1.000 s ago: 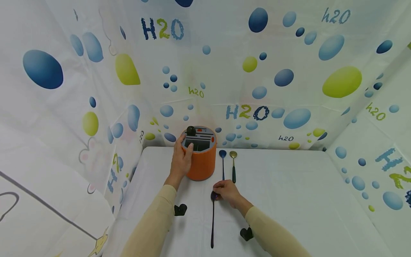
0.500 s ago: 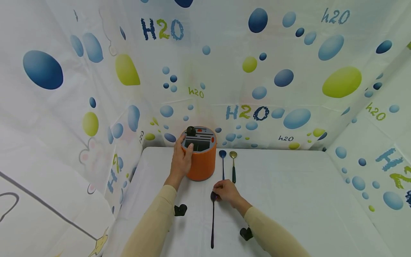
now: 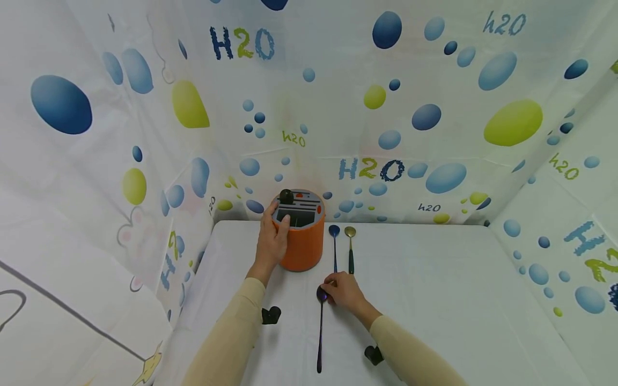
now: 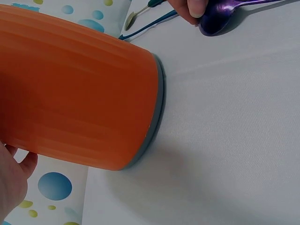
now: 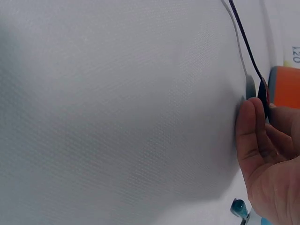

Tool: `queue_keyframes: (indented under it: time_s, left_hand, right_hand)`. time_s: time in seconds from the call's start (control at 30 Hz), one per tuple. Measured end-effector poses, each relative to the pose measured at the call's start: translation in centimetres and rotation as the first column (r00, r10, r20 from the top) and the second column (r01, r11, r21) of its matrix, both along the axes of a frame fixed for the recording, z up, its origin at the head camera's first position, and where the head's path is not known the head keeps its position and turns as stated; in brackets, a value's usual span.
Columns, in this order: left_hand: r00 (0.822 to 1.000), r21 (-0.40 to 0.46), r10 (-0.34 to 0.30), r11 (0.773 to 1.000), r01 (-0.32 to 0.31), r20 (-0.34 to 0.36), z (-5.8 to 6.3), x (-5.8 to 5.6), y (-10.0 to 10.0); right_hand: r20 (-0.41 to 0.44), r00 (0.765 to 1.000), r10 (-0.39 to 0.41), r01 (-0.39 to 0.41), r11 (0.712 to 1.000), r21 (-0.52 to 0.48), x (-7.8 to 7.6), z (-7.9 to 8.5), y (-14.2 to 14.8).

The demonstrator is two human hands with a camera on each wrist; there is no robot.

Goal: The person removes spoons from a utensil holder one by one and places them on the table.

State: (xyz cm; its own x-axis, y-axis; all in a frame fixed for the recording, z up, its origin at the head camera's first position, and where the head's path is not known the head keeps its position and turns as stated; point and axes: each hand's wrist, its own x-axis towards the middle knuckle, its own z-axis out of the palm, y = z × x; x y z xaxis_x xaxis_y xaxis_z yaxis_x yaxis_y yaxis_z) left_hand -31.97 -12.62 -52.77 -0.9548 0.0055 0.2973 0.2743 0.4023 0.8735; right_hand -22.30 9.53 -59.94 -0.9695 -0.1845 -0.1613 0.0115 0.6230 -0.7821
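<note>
An orange utensil holder (image 3: pixel 301 249) with a grey slotted top stands upright near the back of the table. My left hand (image 3: pixel 272 238) holds its left side, with the thumb at the front rim; in the left wrist view the fingertips (image 4: pixel 29 164) touch the orange wall. A long-handled dark purple spoon (image 3: pixel 320 327) points its handle toward me. My right hand (image 3: pixel 344 289) pinches it at the bowl; the shiny purple bowl (image 4: pixel 216 18) shows beside the fingers in the left wrist view. In the right wrist view, thumb and fingers meet around that end (image 5: pixel 263 99).
A blue spoon (image 3: pixel 335 244) and a gold spoon with a green handle (image 3: pixel 351 249) lie right of the holder, bowls to the back. A dark round piece (image 3: pixel 286 197) sits on the holder's top. Bubble-printed sheets rise behind and beside the white table (image 3: pixel 434 300).
My right hand and forearm have shifted slightly to the right and toward me, the spoon's bowl end moving a little with them. The left hand stays on the holder.
</note>
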Motion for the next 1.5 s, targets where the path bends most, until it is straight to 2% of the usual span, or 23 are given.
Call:
queue_keyframes:
  time_s: [0.37, 0.67, 1.07, 1.2, 1.5]
  left_hand:
    - [1.0, 0.019, -0.004, 1.0, 0.004, -0.003, 0.1, 0.0, 0.0]
    - [1.0, 0.012, 0.003, 1.0, -0.003, 0.008, 0.0, 0.0, 0.0]
    - [1.0, 0.018, -0.002, 1.0, 0.002, -0.018, -0.1, -0.1, 0.0]
    - [1.0, 0.017, 0.0, 1.0, 0.001, -0.013, -0.1, 0.0, 0.0]
    - [1.0, 0.017, 0.004, 1.0, -0.004, -0.013, -0.2, 0.0, -0.1]
  right_hand:
    - [-0.032, 0.999, -0.012, 0.011, 1.0, -0.024, 0.4, -0.1, 0.2]
    - [-0.05, 0.999, -0.012, 0.012, 1.0, 0.008, 0.7, 0.0, 0.2]
    - [-0.064, 0.998, -0.006, 0.008, 0.999, 0.041, 0.9, 0.0, 0.3]
    - [-0.094, 0.996, 0.005, 0.002, 0.997, 0.075, 0.9, 0.1, 0.4]
    - [-0.133, 0.991, 0.017, -0.004, 0.995, 0.099, 1.0, 1.0, 0.9]
